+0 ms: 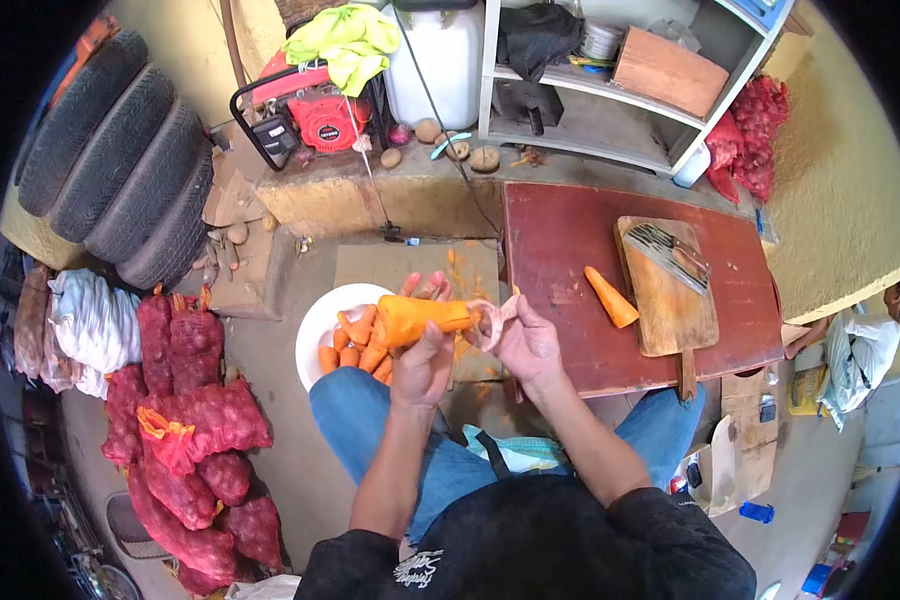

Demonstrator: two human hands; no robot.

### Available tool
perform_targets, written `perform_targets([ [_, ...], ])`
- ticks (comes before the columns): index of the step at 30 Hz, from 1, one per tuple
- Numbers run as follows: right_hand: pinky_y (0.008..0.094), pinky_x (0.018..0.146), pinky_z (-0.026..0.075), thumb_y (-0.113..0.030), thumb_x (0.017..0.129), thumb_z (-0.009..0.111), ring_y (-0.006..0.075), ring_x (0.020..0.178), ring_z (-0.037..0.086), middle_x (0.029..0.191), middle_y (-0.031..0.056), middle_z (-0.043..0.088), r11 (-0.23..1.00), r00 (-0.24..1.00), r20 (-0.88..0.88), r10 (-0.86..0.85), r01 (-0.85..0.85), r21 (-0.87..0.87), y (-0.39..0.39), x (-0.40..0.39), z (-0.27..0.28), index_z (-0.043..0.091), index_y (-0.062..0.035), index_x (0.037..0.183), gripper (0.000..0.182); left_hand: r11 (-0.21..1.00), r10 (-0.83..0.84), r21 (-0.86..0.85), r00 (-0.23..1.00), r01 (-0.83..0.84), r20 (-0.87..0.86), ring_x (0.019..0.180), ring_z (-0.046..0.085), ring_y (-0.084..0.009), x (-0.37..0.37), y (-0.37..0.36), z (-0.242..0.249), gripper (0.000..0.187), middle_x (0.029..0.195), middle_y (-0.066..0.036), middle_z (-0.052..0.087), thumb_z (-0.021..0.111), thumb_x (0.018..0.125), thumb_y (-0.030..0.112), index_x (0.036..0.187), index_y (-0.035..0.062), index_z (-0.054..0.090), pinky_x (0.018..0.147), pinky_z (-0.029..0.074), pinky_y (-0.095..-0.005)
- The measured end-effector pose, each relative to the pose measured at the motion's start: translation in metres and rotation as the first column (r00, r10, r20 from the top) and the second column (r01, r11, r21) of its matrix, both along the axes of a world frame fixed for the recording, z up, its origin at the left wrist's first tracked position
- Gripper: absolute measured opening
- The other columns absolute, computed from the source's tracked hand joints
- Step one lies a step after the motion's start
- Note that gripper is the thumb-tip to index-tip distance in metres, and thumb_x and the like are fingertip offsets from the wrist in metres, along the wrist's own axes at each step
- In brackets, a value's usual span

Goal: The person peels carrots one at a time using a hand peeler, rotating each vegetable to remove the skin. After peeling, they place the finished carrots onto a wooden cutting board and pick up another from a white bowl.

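My left hand [423, 350] grips a thick orange carrot [422, 316] held level in front of me, over my knees. My right hand [528, 338] holds a pale peeler [490, 322] against the carrot's right end. Just below and left of the carrot stands a white bowl [319, 322] on the floor with several carrots in it. A peeled carrot [610, 296] lies on the dark red table [570, 240], beside a wooden cutting board [675, 300] that carries a cleaver [670, 252].
Red mesh sacks of onions [195, 420] lie on the floor at left, with stacked tyres [120, 160] behind. A red generator [315, 112], a white canister [440, 60] and a shelf unit [610, 90] stand along the back wall. Cardboard [410, 265] covers the floor ahead.
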State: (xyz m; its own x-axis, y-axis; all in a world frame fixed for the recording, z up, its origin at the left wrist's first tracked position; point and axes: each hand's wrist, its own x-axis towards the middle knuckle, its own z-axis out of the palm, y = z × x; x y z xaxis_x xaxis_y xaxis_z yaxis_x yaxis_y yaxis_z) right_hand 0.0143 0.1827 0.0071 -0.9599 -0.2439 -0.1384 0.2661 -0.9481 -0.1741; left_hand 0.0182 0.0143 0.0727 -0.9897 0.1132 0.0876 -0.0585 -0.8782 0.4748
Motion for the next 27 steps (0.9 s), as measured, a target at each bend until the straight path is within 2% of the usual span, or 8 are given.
perform_targets([
  [4,0.059,0.096,0.051,-0.035,0.103,0.051,0.039,0.104,0.066,0.128,0.028,0.059,0.966,0.989,0.01,0.15,-0.145,-0.214,0.004,-0.01,-0.008,0.058,-0.0075,0.092,0.03,0.787,0.022,-0.6,0.977,-0.147,-0.211,0.132,0.049,-0.0221,0.006,-0.003,0.003,0.089,0.148,-0.013,0.045,0.086,0.078,0.012,0.15,0.0071,0.033,0.109,0.043,-0.038],
  [5,0.0583,0.094,0.053,-0.036,0.103,0.05,0.0409,0.102,0.068,0.124,0.0292,0.06,0.947,0.982,-0.102,0.161,-0.183,-0.266,0.011,-0.017,-0.019,0.06,-0.0086,0.1,0.03,0.75,-0.027,-0.658,0.992,-0.064,-0.126,0.125,0.053,-0.0179,0.01,-0.003,0.008,0.092,0.14,-0.012,0.05,0.089,0.075,0.011,0.149,0.0046,0.036,0.103,0.047,-0.0323],
  [8,0.0572,0.09,0.056,-0.036,0.103,0.05,0.0412,0.105,0.067,0.12,0.0279,0.063,0.999,0.997,0.057,0.049,-0.048,-0.018,0.029,-0.029,0.002,0.061,-0.0084,0.108,0.03,0.575,-0.069,-0.813,0.984,-0.096,-0.165,0.119,0.057,-0.0176,0.008,-0.012,-0.01,0.092,0.132,-0.01,0.055,0.09,0.073,0.009,0.148,0.0028,0.037,0.103,0.047,-0.0312],
  [12,0.0567,0.094,0.056,-0.034,0.104,0.05,0.042,0.117,0.062,0.126,0.0265,0.062,0.997,0.998,-0.056,-0.003,0.008,0.08,0.045,-0.043,0.005,0.059,0.003,0.121,0.042,0.863,-0.311,-0.354,0.932,0.36,0.188,0.106,0.063,-0.0161,0.013,-0.017,-0.005,0.098,0.126,-0.012,0.058,0.09,0.069,0.005,0.149,0.0017,0.035,0.093,0.052,-0.0272],
  [16,0.0585,0.096,0.054,-0.033,0.103,0.052,0.0412,0.112,0.064,0.115,0.0212,0.067,0.988,0.999,-0.031,-0.043,0.047,0.148,0.029,-0.044,0.006,0.062,-0.0091,0.116,0.029,0.7,-0.161,-0.71,0.986,0.079,-0.05,0.089,0.068,-0.0201,0.007,-0.009,-0.02,0.09,0.123,-0.012,0.059,0.086,0.072,0.004,0.147,0.0018,0.037,0.074,0.059,-0.029],
  [19,0.0624,0.096,0.052,-0.034,0.103,0.052,0.0412,0.108,0.065,0.111,0.0191,0.068,0.993,1.0,0.026,-0.014,0.011,0.114,0.024,-0.053,-0.02,0.063,-0.0125,0.113,0.026,0.712,-0.235,-0.655,0.965,0.252,0.116,0.088,0.07,-0.0256,0.006,-0.015,-0.024,0.072,0.121,-0.016,0.06,0.078,0.084,0.011,0.144,0.0011,0.04,0.074,0.061,-0.0348],
  [23,0.0622,0.094,0.053,-0.034,0.102,0.054,0.0416,0.108,0.065,0.11,0.0187,0.068,0.986,0.997,-0.063,0.033,-0.022,0.166,0.019,-0.067,-0.023,0.062,-0.0117,0.114,0.026,0.828,-0.487,-0.132,0.816,0.545,0.311,0.092,0.07,-0.0334,-0.009,-0.024,-0.038,0.046,0.118,-0.022,0.062,0.048,0.103,0.028,0.139,-0.0005,0.044,0.077,0.063,-0.0458],
  [27,0.0557,0.088,0.056,-0.035,0.099,0.06,0.0381,0.104,0.067,0.109,0.0181,0.069,0.953,0.99,-0.073,0.121,-0.095,0.287,-0.003,-0.069,0.015,0.062,-0.007,0.111,0.03,0.742,-0.663,0.158,0.676,0.652,0.323,0.096,0.07,-0.0401,-0.014,-0.024,-0.055,0.047,0.114,-0.025,0.063,0.049,0.102,0.031,0.136,-0.0024,0.045,0.085,0.059,-0.0539],
])
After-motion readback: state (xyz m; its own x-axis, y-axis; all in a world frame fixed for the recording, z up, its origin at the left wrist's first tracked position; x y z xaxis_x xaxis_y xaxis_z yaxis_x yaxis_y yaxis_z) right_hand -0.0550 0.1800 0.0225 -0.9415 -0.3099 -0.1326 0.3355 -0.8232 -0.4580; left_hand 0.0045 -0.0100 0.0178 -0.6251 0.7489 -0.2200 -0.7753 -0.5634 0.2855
